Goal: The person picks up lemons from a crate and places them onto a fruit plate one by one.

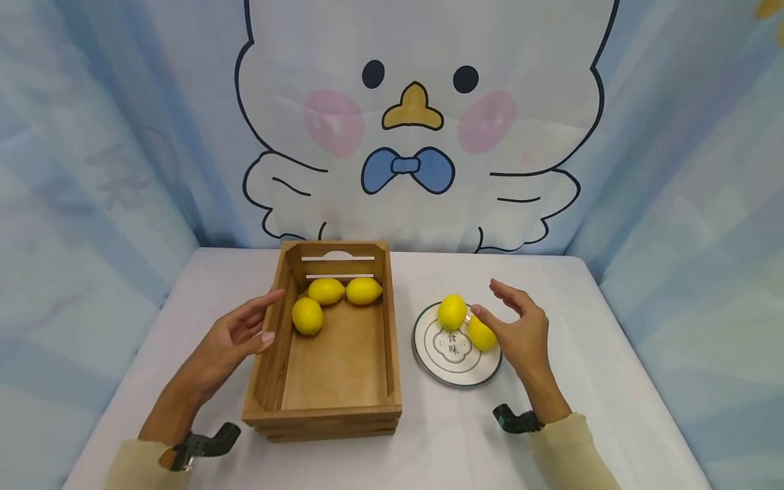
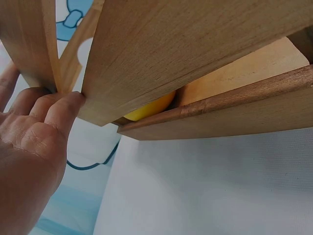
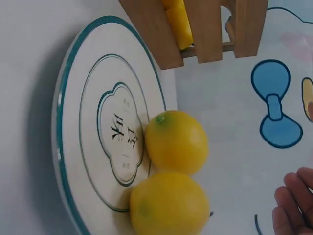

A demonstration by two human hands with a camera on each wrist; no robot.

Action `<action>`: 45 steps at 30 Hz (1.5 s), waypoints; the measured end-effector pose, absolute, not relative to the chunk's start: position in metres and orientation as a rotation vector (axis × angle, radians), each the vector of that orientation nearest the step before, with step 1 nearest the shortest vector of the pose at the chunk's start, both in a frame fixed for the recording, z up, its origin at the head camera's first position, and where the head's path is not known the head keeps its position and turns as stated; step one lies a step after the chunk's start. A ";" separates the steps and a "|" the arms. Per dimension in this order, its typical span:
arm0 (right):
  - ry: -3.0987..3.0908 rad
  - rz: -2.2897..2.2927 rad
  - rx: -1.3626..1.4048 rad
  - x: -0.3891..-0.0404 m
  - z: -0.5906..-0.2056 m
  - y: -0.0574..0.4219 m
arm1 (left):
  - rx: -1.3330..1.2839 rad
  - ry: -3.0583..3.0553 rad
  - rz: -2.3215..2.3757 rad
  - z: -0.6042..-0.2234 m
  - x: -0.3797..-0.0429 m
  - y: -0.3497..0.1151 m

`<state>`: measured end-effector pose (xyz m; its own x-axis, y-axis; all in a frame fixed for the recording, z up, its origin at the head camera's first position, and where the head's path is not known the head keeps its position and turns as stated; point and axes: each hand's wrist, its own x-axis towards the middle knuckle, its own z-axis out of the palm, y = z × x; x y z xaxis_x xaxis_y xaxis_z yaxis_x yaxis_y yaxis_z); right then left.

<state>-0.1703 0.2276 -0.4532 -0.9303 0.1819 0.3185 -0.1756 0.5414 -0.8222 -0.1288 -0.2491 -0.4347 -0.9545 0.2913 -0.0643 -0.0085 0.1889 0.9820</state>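
A wooden crate (image 1: 324, 414) with slatted sides holds three yellow lemons toward its far end: one lemon (image 1: 307, 316) by the left wall, a second lemon (image 1: 326, 291) and a third lemon (image 1: 364, 291) at the back. Against the crate's left side rests my left hand (image 1: 229, 340), fingers extended; in the left wrist view its fingertips meet a side slat (image 2: 146, 54). To the right, a white plate (image 1: 437, 361) with a dark rim bears two lemons, one (image 1: 452, 312) farther left and one (image 1: 482, 335) nearer my right hand. That right hand (image 1: 520, 333) hovers beside them, thumb and fingers spread, holding nothing.
A white cloth (image 1: 447, 442) covers the table. Behind it hangs a curtain (image 1: 416, 218) printed with a cartoon bird, and pale blue curtains (image 1: 79, 204) flank both sides. Each wrist wears a dark camera mount (image 1: 517, 420).
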 end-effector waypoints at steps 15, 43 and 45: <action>-2.383 1.442 0.342 -0.170 -0.404 0.193 | 0.278 2.213 1.853 -0.437 -0.132 -0.247; -2.338 1.433 0.726 -0.182 -0.355 0.137 | 0.261 2.220 1.854 -0.437 -0.130 -0.248; -2.336 1.436 0.745 -0.183 -0.351 0.134 | 0.253 2.221 1.854 -0.436 -0.130 -0.248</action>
<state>-0.1834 0.1341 -0.3512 -0.8210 -0.2719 0.5019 -0.5706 0.3663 -0.7350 -0.1297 -0.2483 -0.4363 -0.9570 0.2813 -0.0702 -0.0188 0.1814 0.9832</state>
